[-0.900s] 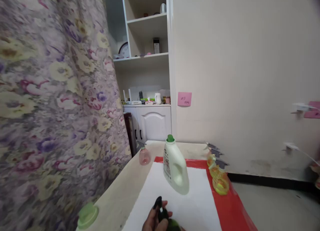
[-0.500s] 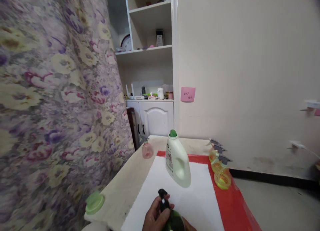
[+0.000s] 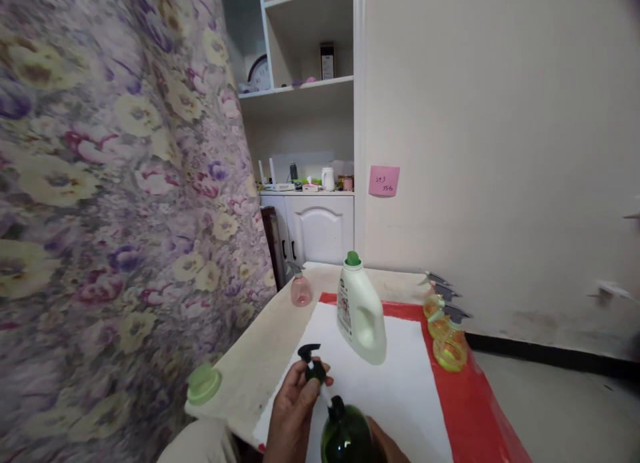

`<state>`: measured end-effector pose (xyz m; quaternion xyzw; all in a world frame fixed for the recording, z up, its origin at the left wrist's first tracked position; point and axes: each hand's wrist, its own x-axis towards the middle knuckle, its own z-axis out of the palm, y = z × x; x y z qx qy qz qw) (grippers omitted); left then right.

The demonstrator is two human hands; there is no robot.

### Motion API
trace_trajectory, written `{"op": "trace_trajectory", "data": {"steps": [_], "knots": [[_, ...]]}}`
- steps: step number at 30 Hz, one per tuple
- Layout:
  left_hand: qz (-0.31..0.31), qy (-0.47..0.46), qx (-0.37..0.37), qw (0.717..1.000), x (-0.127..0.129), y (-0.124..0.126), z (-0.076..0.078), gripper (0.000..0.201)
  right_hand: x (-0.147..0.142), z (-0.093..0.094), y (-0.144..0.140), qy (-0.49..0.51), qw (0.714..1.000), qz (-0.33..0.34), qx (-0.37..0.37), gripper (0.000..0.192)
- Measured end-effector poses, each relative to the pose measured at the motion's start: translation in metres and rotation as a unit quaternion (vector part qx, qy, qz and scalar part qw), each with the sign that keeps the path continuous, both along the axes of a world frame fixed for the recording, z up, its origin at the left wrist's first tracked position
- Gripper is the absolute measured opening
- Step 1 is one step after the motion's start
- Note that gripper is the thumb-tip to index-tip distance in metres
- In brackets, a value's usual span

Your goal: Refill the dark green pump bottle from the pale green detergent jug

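Note:
My left hand (image 3: 294,404) pinches a black pump head (image 3: 313,369) just above and left of a dark green bottle (image 3: 348,437). The pump's pale stem still reaches down to the bottle's open neck. My right hand (image 3: 387,443) is closed around the bottle's right side, its fingers mostly hidden behind the bottle. Beyond them a large pale green jug (image 3: 361,313) with a handle and a darker green top stands upright on a white sheet (image 3: 400,383).
Several yellow spray bottles (image 3: 450,348) line the right edge on red plastic (image 3: 453,403). A pink spray bottle (image 3: 301,289) stands at the back left. A light green lid (image 3: 203,383) lies at the table's (image 3: 250,376) left corner. A flowered curtain (image 3: 125,216) hangs at left.
My left hand has lifted the pump head up and to the left, apart from the bottle's neck, and part of the stem now shows. The view has tilted slightly down and left.

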<state>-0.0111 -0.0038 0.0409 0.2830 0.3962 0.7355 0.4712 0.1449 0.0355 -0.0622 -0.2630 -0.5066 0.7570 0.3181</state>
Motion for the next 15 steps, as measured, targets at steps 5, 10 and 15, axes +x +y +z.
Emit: {"op": "trace_trajectory", "data": {"steps": [5,10,15], "knots": [[0.02,-0.011,0.038,0.999,-0.011,-0.003,0.019,0.041,0.0,0.001,-0.003,-0.07,0.995,-0.046,0.048,0.069],[0.049,0.007,0.076,0.996,-0.028,-0.003,0.029,0.037,0.003,0.005,-0.006,-0.066,0.994,-0.059,0.071,0.061],[0.109,0.05,0.126,0.985,-0.056,0.011,0.04,0.028,-0.002,-0.002,-0.004,-0.027,0.997,-0.064,0.022,0.071]]}}
